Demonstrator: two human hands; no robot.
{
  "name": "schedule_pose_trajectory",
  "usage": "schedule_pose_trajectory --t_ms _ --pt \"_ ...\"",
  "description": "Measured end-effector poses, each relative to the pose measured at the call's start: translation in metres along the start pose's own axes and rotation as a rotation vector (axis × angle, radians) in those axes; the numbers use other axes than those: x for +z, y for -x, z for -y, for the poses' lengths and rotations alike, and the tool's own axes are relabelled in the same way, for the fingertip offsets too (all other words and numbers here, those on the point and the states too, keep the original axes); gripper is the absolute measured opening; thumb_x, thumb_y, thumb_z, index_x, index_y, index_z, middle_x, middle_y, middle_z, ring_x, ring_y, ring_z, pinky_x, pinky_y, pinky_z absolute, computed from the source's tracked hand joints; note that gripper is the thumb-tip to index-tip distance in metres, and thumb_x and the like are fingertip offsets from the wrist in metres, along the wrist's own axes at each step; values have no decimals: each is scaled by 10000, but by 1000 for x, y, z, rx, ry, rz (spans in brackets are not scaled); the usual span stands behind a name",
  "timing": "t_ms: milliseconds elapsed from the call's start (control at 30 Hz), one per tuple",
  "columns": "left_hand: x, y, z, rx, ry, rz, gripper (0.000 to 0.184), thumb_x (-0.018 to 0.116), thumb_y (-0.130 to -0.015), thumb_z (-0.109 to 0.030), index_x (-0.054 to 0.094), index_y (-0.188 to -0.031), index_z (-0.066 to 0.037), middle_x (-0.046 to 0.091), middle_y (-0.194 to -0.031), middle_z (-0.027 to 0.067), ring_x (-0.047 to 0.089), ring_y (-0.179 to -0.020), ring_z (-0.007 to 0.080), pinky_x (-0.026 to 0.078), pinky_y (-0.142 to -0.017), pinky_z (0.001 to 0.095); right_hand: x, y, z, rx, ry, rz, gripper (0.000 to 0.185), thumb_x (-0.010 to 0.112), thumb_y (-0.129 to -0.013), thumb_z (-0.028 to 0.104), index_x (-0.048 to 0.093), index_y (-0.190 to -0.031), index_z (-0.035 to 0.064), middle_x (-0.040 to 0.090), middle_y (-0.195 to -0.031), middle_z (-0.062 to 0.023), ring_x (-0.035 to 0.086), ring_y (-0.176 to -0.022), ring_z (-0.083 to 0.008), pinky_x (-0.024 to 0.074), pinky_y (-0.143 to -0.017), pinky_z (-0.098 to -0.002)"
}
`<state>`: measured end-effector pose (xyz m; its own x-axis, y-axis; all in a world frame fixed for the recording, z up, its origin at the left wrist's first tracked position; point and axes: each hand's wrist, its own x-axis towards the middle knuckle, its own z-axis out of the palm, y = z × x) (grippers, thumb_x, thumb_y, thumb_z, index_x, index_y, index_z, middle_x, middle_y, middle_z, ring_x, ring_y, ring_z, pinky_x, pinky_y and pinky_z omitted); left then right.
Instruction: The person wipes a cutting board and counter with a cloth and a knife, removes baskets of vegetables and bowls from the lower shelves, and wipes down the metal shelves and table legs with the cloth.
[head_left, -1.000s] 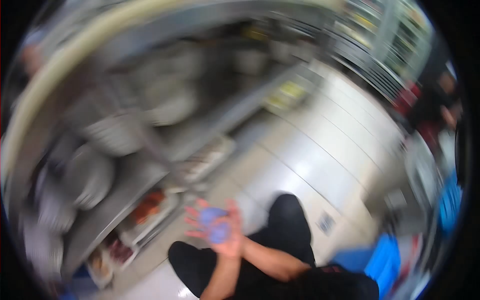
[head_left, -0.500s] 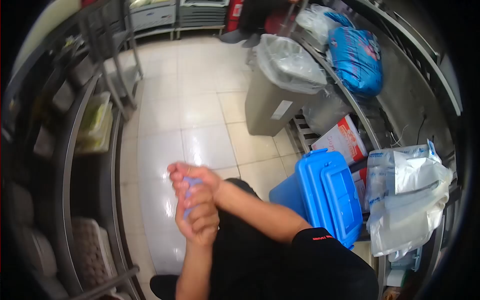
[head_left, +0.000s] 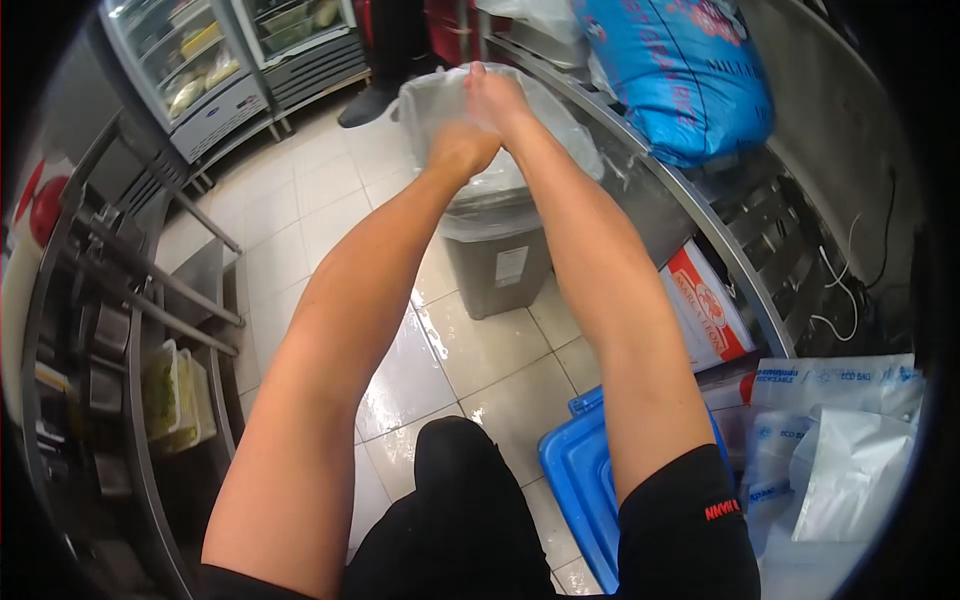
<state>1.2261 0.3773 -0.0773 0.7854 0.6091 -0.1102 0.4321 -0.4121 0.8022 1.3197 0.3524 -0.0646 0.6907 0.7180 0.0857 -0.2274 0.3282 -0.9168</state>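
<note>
Both my arms reach forward to a grey-brown trash bin (head_left: 490,275) lined with a clear plastic bag (head_left: 570,150). My left hand (head_left: 465,150) is over the bin's opening with its back toward me, hiding its fingers. Just beyond it and to its right is my right hand (head_left: 492,98), smeared by motion, with one finger or thumb pointing up. The two hands are close together at the wrist. Whether either one holds anything cannot be made out. No purple material shows around them.
A person's dark shoe (head_left: 365,108) stands behind the bin. On the right are a metal shelf (head_left: 735,250), a blue rice sack (head_left: 680,90), a red-and-white carton (head_left: 705,305), a blue lidded tub (head_left: 580,475) and plastic bags (head_left: 840,450). Glass-door fridges (head_left: 200,110) stand at the back left.
My hands, earlier clasped around something purple near my body, have stretched forward over the bin. The purple thing is out of sight. My view has moved closer to the bin and fridges.
</note>
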Motion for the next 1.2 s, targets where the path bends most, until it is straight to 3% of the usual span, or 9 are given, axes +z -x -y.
schedule_pose_trajectory --t_ms 67,100,367,500,800,1033,1100,1133,1200 --pt "17 -3 -4 320 -360 -345 326 591 -784 -279 629 -806 45 659 -802 234 658 -705 363 512 -606 427 -11 -5 1 -105 120 -187 340 528 -915 319 556 -771 13 467 -552 -31 409 -428 -146 351 -411 -299" --pt "21 -4 -5 185 -337 -301 404 593 -785 -303 632 -973 53 631 -979 283 608 -977 404 490 -821 426 -14 -7 2 -134 160 -250 340 525 -910 309 558 -745 13 477 -551 -41 414 -423 -153 350 -404 -304" --pt "8 -32 -3 323 -566 -388 481 626 -760 -275 512 -1134 4 648 -975 246 618 -957 401 490 -836 453 -15 -61 -13 -266 172 -644 347 504 -806 262 559 -609 -18 559 -595 -148 522 -457 -226 412 -433 -393" --pt "-32 -46 12 385 -392 -347 715 776 -636 -328 440 -1170 8 619 -1020 260 617 -968 381 492 -842 432 6 -36 6 -369 257 -152 367 565 -832 362 619 -800 0 599 -710 -113 578 -614 -188 461 -568 -333" --pt "-114 63 106 744 242 -635 511 821 -630 -210 566 -1024 -10 602 -986 133 590 -934 240 463 -849 343 94 -5 -65 -719 899 145 314 685 -737 325 666 -848 31 644 -764 -106 615 -687 -250 489 -635 -365" --pt "-91 220 345 -175 -73 -660 123 707 -779 -138 648 -829 -41 637 -796 106 611 -823 171 487 -728 338 162 118 -221 -854 1589 860 272 772 -650 253 707 -826 55 682 -776 -121 647 -717 -317 505 -649 -400" --pt "-81 259 375 -99 253 -825 168 692 -783 -189 625 -790 -35 653 -790 83 621 -767 182 488 -712 330 189 165 -231 -400 1388 984 221 764 -670 197 709 -804 29 676 -706 -126 655 -683 -270 503 -628 -366" --pt "-83 277 388 -114 249 -840 168 692 -783 -189 625 -790 -35 653 -790 83 621 -767 182 488 -712 330 198 177 -241 -403 1377 1006 221 764 -670 197 709 -804 29 676 -706 -126 655 -683 -270 503 -628 -366" --pt "-76 309 408 -353 507 -811 236 702 -815 -215 630 -946 -31 665 -941 105 602 -949 183 475 -817 335 207 202 -265 -101 1036 895 171 733 -712 150 705 -791 1 667 -690 -137 643 -631 -216 491 -589 -337"
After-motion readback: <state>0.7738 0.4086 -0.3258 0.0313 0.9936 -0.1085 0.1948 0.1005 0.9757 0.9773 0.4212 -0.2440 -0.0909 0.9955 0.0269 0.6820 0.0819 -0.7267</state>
